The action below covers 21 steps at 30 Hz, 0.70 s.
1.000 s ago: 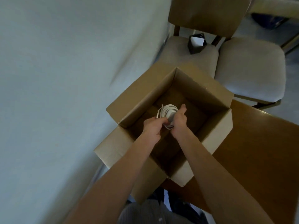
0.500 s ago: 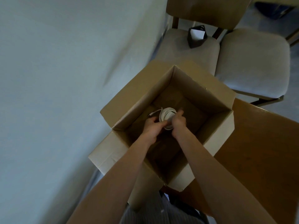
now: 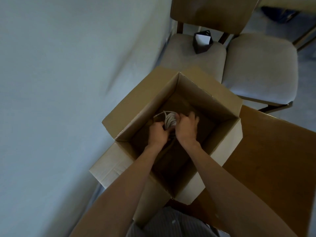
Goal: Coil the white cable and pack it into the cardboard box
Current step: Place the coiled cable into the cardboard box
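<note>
A brown worktop (image 3: 273, 159) is carrying the cardboard box (image 3: 220, 151) beside a pale wall (image 3: 59, 100). Both forearms are reaching down into it, the left hand (image 3: 158, 132) and right hand (image 3: 186, 127) gripping the coiled white cable (image 3: 170, 119) low inside the box. The packing step is underway; next, I judge, setting the coil on the floor of the box and letting go without its loose loop springing open. Beyond, two chairs (image 3: 256, 65) are standing.

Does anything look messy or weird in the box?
One thing: a loose end of the white cable arcs out to the left of the coil instead of lying tucked in with the other loops. Both the left hand and right hand hold the coil inside the cardboard box, which looks undamaged.
</note>
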Each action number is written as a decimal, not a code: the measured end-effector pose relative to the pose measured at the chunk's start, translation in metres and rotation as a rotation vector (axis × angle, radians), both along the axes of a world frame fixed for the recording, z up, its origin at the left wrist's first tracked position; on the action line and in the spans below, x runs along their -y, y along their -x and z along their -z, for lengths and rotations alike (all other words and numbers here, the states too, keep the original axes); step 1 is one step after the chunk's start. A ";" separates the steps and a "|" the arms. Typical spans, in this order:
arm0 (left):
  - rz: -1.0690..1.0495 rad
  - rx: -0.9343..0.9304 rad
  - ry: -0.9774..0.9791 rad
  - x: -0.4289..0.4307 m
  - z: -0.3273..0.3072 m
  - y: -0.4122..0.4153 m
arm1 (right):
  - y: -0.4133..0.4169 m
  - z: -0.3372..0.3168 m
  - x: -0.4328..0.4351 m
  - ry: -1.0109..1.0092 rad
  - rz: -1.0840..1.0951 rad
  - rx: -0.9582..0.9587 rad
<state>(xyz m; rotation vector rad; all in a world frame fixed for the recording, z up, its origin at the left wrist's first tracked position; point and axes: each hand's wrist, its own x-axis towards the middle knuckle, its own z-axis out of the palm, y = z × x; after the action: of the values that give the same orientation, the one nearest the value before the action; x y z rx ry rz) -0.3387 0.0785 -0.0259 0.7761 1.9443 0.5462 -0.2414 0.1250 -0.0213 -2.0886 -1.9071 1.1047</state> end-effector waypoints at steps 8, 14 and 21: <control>0.005 0.021 -0.137 0.002 0.001 0.007 | -0.012 0.000 -0.011 0.006 -0.368 0.027; 0.021 -0.047 -0.121 -0.004 -0.002 0.002 | -0.013 -0.001 -0.021 0.004 -0.349 0.074; 0.108 -0.132 -0.119 -0.002 -0.021 -0.003 | -0.016 -0.014 -0.020 -0.017 -0.428 0.129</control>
<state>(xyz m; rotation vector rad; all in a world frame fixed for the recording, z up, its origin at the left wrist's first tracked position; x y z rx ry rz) -0.3352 0.0808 -0.0048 1.0092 1.9902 0.5613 -0.2258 0.1454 -0.0074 -1.8289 -2.4960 1.0328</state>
